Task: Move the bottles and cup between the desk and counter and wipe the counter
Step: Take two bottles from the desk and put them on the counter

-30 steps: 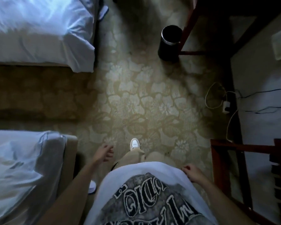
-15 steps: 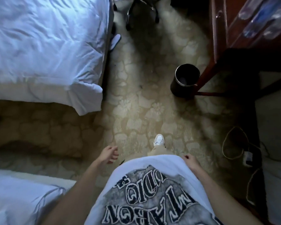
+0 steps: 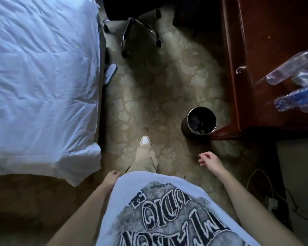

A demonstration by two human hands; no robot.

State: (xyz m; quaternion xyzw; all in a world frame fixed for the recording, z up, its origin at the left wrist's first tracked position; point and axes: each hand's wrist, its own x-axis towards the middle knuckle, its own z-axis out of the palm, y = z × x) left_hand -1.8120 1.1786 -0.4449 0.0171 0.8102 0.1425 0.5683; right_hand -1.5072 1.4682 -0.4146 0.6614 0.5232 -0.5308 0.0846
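Closer now than half a second ago, the bottles (image 3: 292,68) sit on the desk (image 3: 267,50) at upper right; both hands are empty.

Clear bottle (image 3: 290,67) and blue-labelled bottle (image 3: 299,98) appear with long axes slanting from lower left to upper right, blurred, which end is the cap unclear; right hand (image 3: 210,161) hangs loosely open, fingers curled, well below and left of them, arm extended forward; left hand (image 3: 111,177) rests against the shirt hem (image 3: 149,176), partly hidden, its state unclear; waste bin (image 3: 199,122) stands by the desk corner.
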